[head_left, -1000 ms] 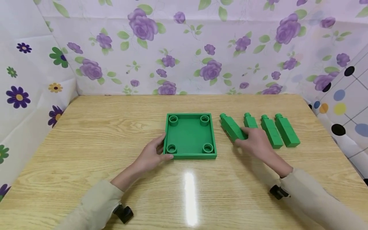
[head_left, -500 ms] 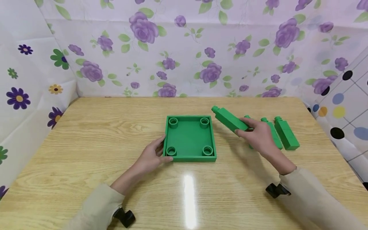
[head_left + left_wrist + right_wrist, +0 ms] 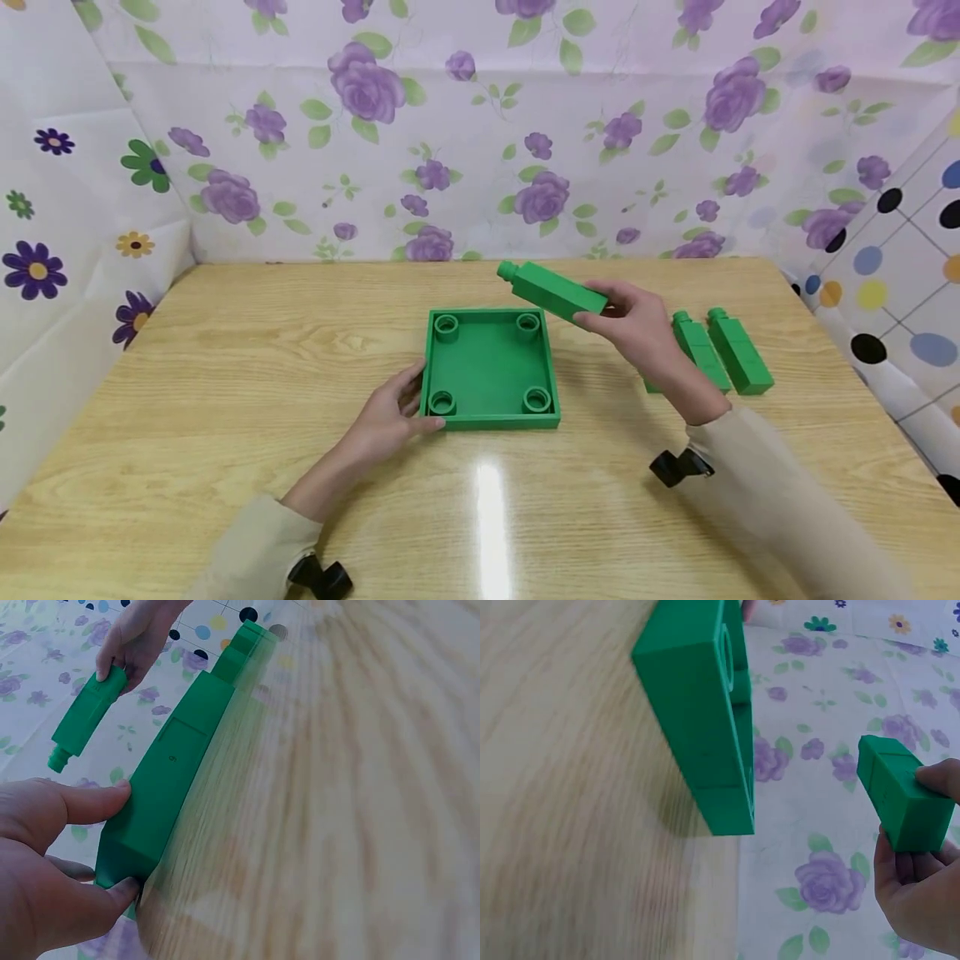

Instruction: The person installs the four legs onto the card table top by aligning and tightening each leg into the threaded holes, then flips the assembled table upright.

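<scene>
A green square tray (image 3: pixel 487 365) with a low rim and round sockets in its corners lies on the table. At its near left corner my left hand (image 3: pixel 381 423) holds it, thumb on the front wall and fingers along the left side; the left wrist view shows this grip on the tray (image 3: pixel 169 769) closely. My right hand (image 3: pixel 637 323) grips a green square post (image 3: pixel 558 292) by its plain end. The post is raised and tilted near the tray's far right corner, its round peg pointing left. In the right wrist view, thumb and fingers pinch the post (image 3: pixel 911 799).
Right of the tray, two similar green posts (image 3: pixel 701 354) lie side by side, pegs toward the back. Another green post (image 3: pixel 651 386) is mostly hidden behind my right hand. Flowered sheets (image 3: pixel 420 125) hang behind the wooden table (image 3: pixel 300 333) and at its sides.
My right hand has lifted the post off the table and carried it left and up, toward the tray's far right corner. The left hand keeps its hold on the tray.
</scene>
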Demonstrator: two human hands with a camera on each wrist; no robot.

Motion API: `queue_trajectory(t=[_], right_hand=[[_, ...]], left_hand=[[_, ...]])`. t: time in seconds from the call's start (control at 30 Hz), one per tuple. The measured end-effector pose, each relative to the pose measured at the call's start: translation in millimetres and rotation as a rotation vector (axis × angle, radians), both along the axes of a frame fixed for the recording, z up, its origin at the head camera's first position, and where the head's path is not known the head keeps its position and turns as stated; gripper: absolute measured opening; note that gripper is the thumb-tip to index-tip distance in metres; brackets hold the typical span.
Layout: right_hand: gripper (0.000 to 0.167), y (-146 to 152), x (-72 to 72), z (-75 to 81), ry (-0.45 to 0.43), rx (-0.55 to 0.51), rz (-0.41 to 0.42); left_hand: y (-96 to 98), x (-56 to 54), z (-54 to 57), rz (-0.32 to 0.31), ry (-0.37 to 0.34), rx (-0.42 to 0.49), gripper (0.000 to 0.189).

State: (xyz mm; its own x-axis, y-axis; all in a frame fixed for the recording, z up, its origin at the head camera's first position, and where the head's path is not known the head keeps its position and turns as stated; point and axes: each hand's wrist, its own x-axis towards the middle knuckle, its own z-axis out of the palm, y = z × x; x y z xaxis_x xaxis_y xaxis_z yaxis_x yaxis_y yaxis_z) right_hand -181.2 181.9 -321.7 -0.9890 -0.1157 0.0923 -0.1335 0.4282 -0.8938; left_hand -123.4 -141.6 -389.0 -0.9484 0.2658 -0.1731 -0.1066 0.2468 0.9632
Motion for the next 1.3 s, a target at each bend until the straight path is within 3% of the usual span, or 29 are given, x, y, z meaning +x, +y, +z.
queue_trajectory(t=[0.23,0.6,0.83,1.3], right_hand=[[0.047,-14.5,-11.5,5.0,0.033,-0.192,0.01],[0.05,-38.3,-33.4,10.6,0.035,-0.368,-0.007],[0.047,-60.9,-45.8,22.4,0.075,-0.329,0.077],[0.046,-108.5,-64.9,37.4,0.061,-0.115,0.244]], left_hand=[[0.6,1.9,-2.4,0.003,-0.005,0.016,0.089],[-1.6,4.2,-6.2,0.006,-0.004,0.038,0.088],[-2.3,2.9,-5.5,0.005,-0.014,0.061,0.087],[-3.2,4.5,-5.0,-0.001,-0.001,0.095,0.086]])
